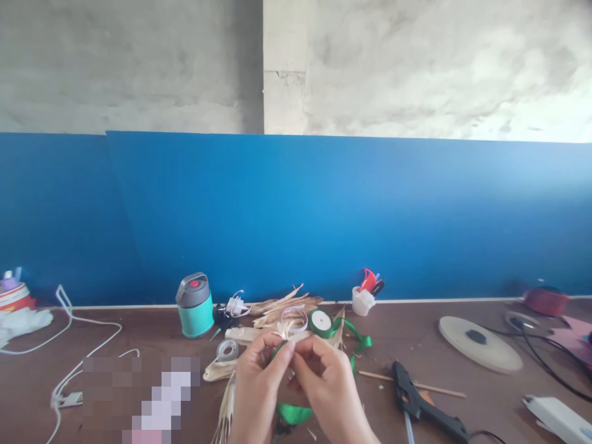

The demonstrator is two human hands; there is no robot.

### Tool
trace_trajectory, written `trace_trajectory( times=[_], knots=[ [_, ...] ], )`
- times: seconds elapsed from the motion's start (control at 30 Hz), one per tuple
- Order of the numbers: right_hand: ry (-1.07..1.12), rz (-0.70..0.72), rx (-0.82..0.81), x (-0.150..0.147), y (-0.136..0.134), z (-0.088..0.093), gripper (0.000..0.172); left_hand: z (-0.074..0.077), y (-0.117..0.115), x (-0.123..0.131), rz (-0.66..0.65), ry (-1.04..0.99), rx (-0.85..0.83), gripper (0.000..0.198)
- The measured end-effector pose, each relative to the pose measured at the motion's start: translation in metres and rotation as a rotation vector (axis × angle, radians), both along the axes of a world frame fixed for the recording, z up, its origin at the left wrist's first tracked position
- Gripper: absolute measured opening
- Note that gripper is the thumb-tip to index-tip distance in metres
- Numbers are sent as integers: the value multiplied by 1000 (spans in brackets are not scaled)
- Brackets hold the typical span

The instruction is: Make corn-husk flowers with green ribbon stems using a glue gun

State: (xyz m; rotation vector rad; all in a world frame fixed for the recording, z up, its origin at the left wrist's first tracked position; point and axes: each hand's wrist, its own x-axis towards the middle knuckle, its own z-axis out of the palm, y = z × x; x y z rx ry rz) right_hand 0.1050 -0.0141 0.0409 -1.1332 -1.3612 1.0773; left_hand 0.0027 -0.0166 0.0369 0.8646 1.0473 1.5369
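Note:
My left hand [259, 379] is closed in a pinch around a small bunch of pale dried husk [285, 328], whose frayed tips stick up above the fingers. A thin green strip [279, 349] crosses it beside my left thumb. Touching the left fingertips, my right hand [324, 376] is also pinched closed; what lies between its fingers is hidden. Below and between the hands, a loop of green ribbon [295, 413] shows. Just beyond them are a spool of green ribbon [320, 322], a roll of clear tape [227, 351] and dried husk strips [282, 306].
A black glue gun [409, 394] lies right of my hands, across a thin wooden stick [444, 390]. Farther back stand a teal flask [196, 313] and a white cup [362, 302] with tools. A round pale lid [481, 345], black cable and white cables [92, 322] lie outward.

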Motion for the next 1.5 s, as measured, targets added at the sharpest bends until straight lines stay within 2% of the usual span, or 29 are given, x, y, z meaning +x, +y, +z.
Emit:
trace_trajectory(
  times=[0.1,0.2,0.33,0.53,0.73,0.93,1.07,1.27,1.4,1.5],
  knots=[
    [30,60,-68,11,6,6,34,0,4,-9,55,145,52,26],
    [51,14,-50,22,11,9,35,-1,7,-17,6,282,67,24],
    [123,89,-8,22,13,8,33,-1,9,-19,-101,357,162,21],
    [146,131,78,17,14,1,28,2,6,-16,-199,350,205,16],
    [193,158,51,21,15,2,24,7,5,-13,-203,380,195,18],
    [280,176,-16,24,10,14,25,7,4,-13,-315,357,198,15],
    [352,167,-87,24,8,19,26,9,4,-17,-372,320,164,23],
    [435,251,-242,24,9,14,24,8,8,-25,-480,250,81,20],
    [444,373,-290,25,9,12,23,6,10,-31,-543,254,17,16],
    [433,376,-326,26,7,14,24,5,10,-33,-564,236,-25,15]
  ],
)
